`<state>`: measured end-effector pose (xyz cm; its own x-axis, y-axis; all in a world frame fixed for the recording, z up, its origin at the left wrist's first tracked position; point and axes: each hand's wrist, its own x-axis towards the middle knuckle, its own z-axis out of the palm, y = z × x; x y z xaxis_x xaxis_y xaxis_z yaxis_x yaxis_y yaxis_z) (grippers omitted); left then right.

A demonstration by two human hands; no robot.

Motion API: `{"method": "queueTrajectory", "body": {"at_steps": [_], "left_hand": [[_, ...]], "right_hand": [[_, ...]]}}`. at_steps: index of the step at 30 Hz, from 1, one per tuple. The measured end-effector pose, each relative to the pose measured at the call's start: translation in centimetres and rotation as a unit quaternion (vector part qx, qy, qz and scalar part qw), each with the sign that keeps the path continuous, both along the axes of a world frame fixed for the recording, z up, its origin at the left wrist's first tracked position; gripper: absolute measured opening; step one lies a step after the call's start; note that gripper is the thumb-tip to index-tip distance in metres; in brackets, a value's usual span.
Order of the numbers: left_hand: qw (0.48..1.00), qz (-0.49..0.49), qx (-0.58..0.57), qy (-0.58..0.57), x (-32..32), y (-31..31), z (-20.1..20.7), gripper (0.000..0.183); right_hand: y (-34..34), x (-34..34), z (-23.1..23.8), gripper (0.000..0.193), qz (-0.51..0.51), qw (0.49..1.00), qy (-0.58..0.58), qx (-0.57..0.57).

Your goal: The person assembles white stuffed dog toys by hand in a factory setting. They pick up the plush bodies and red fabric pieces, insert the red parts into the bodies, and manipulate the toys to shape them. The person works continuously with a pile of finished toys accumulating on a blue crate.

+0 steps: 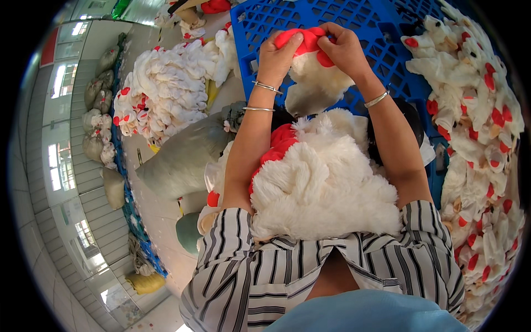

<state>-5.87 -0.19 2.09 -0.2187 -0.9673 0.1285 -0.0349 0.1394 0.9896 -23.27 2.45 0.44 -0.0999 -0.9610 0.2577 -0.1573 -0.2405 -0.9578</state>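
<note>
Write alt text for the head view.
A person's left hand and right hand hold the red part of a white plush piece over a blue pallet. White fluffy plush bunches against the striped shirt, between heaps of red-and-white pieces.

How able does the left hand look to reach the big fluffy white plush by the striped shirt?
Probably yes: nothing visible covers the top of the fluffy white plush. However, the left hand is occupied gripping the red-and-white piece, so it would likely need to let go first.
</note>
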Motion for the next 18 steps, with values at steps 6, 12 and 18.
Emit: {"method": "queueTrajectory", "body": {"at_steps": [6,12,18], "left_hand": [[0.974,0.027,-0.100,-0.200,2.9,-1.7,-0.2,0.025],[0.940,0.206,-0.026,0.270,9.0,-3.5,2.6,0.023],[0.992,0.082,0.010,0.097,8.2,-2.8,2.6,0.029]], "right_hand": [[-1.6,-3.4,-1.3,0.019,-0.056,0.995,-0.021,-0.075],[-2.4,-13.5,-2.2,0.012,-0.230,0.934,-0.239,-0.135],[-3.0,-12.8,-2.3,0.013,-0.255,0.930,-0.244,-0.101]]}}
